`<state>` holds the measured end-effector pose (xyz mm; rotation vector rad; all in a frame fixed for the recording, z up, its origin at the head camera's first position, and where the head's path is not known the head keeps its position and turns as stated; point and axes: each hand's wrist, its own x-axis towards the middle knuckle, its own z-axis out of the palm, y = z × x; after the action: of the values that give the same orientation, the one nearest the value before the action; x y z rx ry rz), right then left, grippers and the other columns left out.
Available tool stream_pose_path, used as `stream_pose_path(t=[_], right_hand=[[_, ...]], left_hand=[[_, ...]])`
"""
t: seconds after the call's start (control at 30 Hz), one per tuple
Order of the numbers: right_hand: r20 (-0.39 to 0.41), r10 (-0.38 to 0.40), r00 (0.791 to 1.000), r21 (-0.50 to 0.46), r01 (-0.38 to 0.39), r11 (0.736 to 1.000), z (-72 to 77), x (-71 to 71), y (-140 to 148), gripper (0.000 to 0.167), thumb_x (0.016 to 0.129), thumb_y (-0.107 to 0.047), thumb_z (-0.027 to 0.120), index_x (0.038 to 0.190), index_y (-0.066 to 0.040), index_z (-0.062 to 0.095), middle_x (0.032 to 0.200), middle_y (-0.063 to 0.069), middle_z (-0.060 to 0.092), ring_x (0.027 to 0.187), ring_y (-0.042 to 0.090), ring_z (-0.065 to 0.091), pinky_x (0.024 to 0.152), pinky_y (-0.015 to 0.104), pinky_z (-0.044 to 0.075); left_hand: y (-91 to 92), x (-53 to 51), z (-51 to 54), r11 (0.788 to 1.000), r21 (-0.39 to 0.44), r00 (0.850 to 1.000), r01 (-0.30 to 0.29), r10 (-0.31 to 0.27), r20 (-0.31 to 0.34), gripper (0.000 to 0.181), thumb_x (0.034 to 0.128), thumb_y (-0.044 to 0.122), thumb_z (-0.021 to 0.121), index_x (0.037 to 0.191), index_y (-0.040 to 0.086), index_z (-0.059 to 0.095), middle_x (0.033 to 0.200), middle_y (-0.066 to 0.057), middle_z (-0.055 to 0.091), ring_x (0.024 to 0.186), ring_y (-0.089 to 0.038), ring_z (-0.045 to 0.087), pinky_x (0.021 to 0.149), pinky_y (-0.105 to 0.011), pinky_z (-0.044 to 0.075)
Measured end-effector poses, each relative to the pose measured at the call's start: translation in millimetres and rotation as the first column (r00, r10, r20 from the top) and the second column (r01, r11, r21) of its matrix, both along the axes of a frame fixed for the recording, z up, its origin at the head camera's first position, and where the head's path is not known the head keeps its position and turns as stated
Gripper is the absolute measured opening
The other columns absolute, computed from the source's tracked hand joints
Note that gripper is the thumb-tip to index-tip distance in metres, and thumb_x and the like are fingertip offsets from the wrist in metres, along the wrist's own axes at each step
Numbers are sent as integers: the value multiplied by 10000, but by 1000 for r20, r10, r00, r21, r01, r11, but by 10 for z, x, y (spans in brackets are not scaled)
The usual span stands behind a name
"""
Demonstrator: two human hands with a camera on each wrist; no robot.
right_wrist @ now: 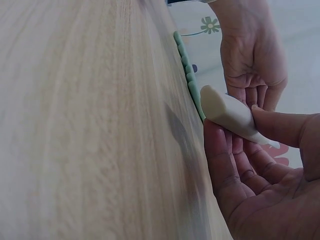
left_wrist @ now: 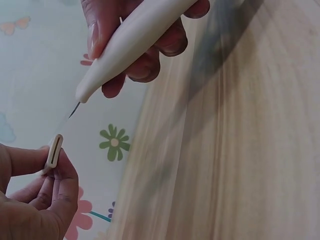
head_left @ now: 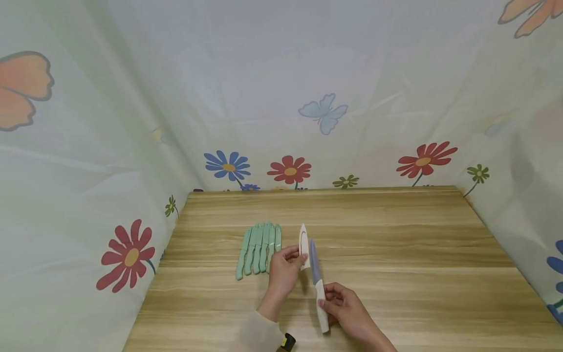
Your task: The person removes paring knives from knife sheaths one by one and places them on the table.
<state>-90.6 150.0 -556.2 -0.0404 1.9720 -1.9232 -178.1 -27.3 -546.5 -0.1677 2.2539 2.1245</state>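
My left hand [head_left: 283, 274] pinches a white blade sheath [head_left: 303, 244] between thumb and fingers, its tip pointing away from me. In the left wrist view the sheath's narrow slot [left_wrist: 57, 150] faces the camera. My right hand [head_left: 352, 313] grips the white handle [head_left: 322, 308] of a knife whose bare bluish-grey blade [head_left: 314, 261] lies just right of the sheath in the head view. The right wrist view has the handle [right_wrist: 230, 114] between thumb and fingers, with my left hand [right_wrist: 255, 55] beyond it.
Several green knives [head_left: 255, 247] lie side by side on the wooden table [head_left: 396, 234], left of and partly behind my left hand. Flower-printed cloth [head_left: 374, 73] surrounds the table's back and sides.
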Motion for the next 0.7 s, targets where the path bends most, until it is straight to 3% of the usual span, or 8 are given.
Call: stream_pose_path(t=[0.7], right_hand=[[9, -61, 998, 23, 61, 998, 14, -35, -29, 442, 987, -78, 663, 1343, 140, 519, 1105, 173, 644, 877, 180, 666, 674, 352, 623]], left_hand=[[-1, 138, -86, 999, -7, 999, 38, -38, 10, 255, 903, 93, 778, 1150, 31, 759, 991, -83, 784, 860, -119, 717, 720, -213, 596]])
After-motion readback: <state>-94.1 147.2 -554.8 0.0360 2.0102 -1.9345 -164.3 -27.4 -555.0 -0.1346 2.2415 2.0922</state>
